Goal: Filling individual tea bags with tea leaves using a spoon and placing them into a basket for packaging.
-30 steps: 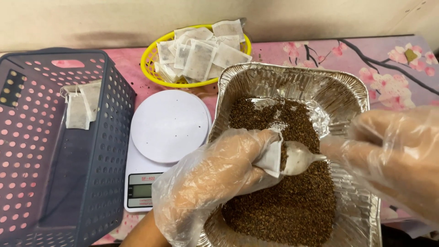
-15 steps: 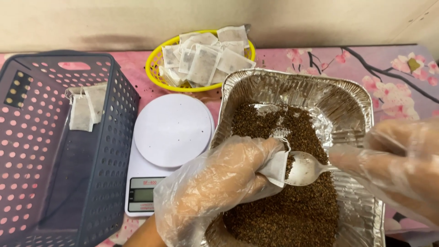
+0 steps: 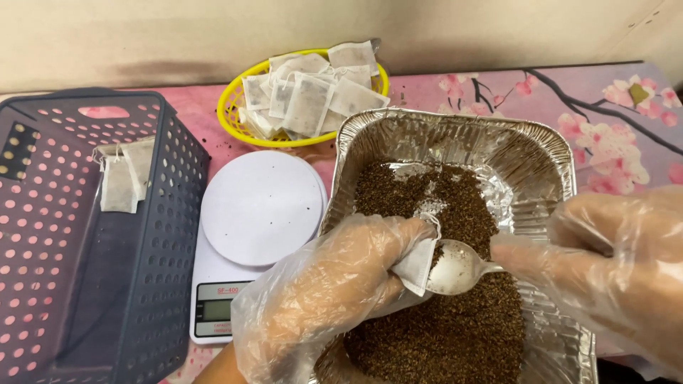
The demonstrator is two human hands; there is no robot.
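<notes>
Gloved left hand [image 3: 334, 299] pinches a small filter bag [image 3: 418, 264] open; just beside its mouth, right hand [image 3: 612, 270] grips a spoon [image 3: 455, 269], bowl apparently empty, above the foil tray [image 3: 548, 149] of brown granules [image 3: 455, 334].

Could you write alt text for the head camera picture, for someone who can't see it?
Two gloved hands work over a foil tray of dark granules: the left hand holds a small white sachet, the right hand a spoon at its mouth. Nearby sit a white scale, a yellow basket of sachets and a grey crate.
</notes>
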